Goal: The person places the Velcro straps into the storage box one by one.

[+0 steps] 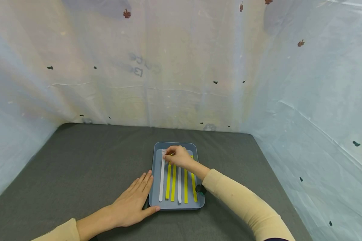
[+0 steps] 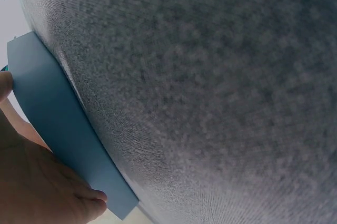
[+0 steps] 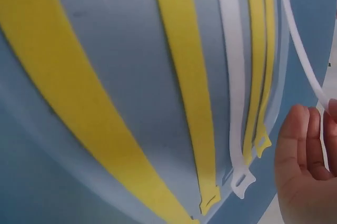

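A blue-grey tray [image 1: 160, 145] holds several yellow cable straps [image 1: 168, 182] and a white one [image 1: 179, 184], laid lengthwise side by side. Slotted heads show on some straps in the right wrist view. My right hand [image 1: 179, 157] reaches over the tray and pinches the far end of another white cable strap [image 1: 161, 182] at the left of the row. That strap [image 3: 301, 45] rises toward the fingertips in the right wrist view. My left hand [image 1: 132, 201] rests against the tray's left side, fingers extended, thumb at the near edge. The tray's outer wall [image 2: 68, 118] shows beside it.
Dark grey cloth [image 1: 93, 160] covers the surface under the tray. Pale plastic sheeting [image 1: 175, 103] with small dark and red marks rises behind and at both sides. A dark wrist device [image 1: 200, 189] sits under the right wrist, near the tray's right edge.
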Demonstrator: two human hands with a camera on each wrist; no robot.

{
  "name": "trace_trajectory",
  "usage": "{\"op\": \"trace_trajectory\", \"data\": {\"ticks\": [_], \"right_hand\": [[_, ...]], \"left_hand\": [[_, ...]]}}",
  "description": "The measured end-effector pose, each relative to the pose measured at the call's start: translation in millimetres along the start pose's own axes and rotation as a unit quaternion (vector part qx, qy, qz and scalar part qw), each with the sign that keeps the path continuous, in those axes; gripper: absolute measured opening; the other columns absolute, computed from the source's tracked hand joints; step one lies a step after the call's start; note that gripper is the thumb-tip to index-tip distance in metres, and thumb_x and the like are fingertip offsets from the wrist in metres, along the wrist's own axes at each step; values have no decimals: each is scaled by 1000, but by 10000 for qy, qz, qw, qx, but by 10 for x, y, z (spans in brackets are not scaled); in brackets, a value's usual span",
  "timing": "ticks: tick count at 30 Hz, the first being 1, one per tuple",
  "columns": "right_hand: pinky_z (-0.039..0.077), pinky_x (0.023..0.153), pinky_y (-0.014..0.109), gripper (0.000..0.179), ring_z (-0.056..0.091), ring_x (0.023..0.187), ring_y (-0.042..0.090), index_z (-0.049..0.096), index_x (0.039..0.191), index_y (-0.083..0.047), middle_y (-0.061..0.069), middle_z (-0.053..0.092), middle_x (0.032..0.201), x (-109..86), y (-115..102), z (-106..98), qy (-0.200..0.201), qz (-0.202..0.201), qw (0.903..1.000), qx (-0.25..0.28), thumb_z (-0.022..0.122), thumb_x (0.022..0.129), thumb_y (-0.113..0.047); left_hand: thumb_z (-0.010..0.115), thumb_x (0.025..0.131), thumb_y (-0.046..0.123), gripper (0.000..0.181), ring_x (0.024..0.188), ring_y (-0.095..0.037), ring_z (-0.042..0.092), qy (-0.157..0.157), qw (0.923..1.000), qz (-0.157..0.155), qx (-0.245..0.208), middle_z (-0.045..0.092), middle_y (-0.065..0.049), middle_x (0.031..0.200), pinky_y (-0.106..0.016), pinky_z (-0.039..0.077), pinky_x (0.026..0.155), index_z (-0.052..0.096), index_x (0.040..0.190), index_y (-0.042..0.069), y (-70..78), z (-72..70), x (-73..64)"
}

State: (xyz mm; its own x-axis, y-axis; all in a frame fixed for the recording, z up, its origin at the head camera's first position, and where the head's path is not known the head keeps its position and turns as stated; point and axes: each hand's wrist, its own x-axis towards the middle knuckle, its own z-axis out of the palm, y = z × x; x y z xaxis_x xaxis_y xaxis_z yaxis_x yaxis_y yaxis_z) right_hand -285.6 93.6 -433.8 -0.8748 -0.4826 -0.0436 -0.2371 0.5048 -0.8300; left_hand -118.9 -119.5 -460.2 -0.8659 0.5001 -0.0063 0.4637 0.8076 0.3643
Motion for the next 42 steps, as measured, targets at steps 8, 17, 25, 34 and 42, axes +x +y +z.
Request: {"op": "trace_trajectory", "data": {"ticks": [8,17,25,34,42], "right_hand": [[54,64,23,10,65,76,8,75,104,-8,1,73,95,53,46,11,74,-166,9975,-689,71,100,-17],[51,61,24,10,61,72,10,74,100,-8,1,69,93,99,61,26,86,-188,9927,-1184,73,99,-18],[54,73,27,17,61,81,11,74,108,-6,3,68,99,143,94,49,64,-154,9859,-1667,75,97,-19],[52,74,29,21,58,82,13,74,110,-6,2,63,98,189,121,71,108,-133,9791,-2024,78,96,-20],[51,70,29,26,57,78,13,74,115,-6,2,61,94,202,151,82,58,-92,9759,-2181,80,95,-22]], "left_hand": [[52,100,68,101,158,-42,12,26,10000,11,-4,8,-23,172,-59,21,125,23,162,-7,1,1,1],[52,100,68,101,158,-41,11,-6,10000,8,-5,7,-23,172,-58,20,125,23,162,-6,-2,-3,0],[51,100,69,101,158,-41,11,-29,10000,5,-7,7,-23,172,-58,20,125,23,162,-7,-2,0,-1],[52,100,69,102,158,-41,11,-31,10000,-5,-33,7,-23,172,-58,20,125,22,162,-7,-7,-6,-4],[51,99,70,103,159,-40,10,-78,10000,-33,-47,6,-21,172,-58,19,125,22,162,-6,-14,-6,2]]}}
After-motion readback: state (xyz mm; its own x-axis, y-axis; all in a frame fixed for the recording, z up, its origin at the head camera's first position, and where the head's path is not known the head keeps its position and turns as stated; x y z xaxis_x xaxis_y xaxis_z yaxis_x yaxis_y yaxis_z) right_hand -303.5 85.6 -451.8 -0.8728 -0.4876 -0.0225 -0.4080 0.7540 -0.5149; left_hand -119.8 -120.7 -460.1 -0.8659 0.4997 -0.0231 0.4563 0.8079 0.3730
